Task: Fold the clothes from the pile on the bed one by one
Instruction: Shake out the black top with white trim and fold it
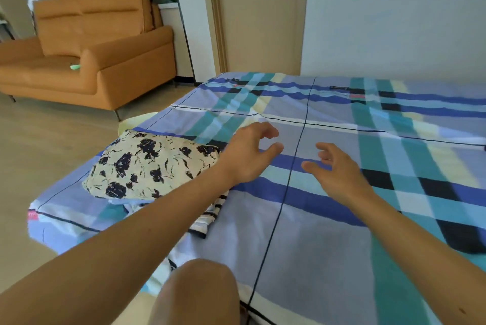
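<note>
Left hand (249, 155) and right hand (339, 173), both empty with fingers loosely spread, hover over the blue-and-teal plaid bed sheet (315, 232). Pile: cream black-flowered garment (150, 164) atop striped cloth (210, 215), left of the left forearm. Orange leather sofa (92, 53) stands beyond the pile.

There is just 1 view. The camera sits on the person's head and looks forward and down over the bed (328, 232). It is close to the work: the left hand (248, 157) and the right hand (339, 174) sit near the middle of the picture. A bare knee (200, 290) shows just below them. The wide lens also takes in the clothes pile (150, 164) beside the left hand, and an orange sofa (92, 43) and a door (260, 14) far beyond both hands.
</note>
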### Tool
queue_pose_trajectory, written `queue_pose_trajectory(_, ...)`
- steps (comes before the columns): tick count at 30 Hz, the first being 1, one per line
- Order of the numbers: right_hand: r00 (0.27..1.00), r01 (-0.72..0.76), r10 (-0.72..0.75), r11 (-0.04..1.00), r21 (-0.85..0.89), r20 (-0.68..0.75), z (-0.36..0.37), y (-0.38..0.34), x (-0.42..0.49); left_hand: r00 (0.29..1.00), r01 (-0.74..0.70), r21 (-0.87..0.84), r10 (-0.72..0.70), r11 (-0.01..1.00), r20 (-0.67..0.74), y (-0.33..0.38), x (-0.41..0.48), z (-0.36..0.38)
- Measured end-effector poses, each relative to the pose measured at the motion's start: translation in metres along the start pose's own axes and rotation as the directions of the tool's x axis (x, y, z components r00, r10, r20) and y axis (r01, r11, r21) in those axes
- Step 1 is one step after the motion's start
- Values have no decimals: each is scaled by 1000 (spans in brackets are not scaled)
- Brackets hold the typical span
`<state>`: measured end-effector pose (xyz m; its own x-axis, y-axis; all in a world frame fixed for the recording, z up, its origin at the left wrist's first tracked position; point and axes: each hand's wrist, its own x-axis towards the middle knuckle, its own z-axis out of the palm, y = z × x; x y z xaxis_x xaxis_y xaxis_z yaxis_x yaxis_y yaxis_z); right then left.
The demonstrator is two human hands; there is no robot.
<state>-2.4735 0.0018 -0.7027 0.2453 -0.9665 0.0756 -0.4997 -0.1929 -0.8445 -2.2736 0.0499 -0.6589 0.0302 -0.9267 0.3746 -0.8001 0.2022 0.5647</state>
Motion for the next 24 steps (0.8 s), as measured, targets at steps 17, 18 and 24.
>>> queue_pose_trajectory(17,926,-180,185,983,45,-329,-204,170,-117,934,59,-397,89,916,345,114,-31,165)
queue_pose_trajectory(18,926,-195,189,981,15,-327,-213,176,-120,927,54,-396,101,917,361,116,-33,169)
queue_pose_trajectory(24,911,-312,187,896,-317,-368,-269,204,-119,891,11,-363,156,932,427,110,-35,179)
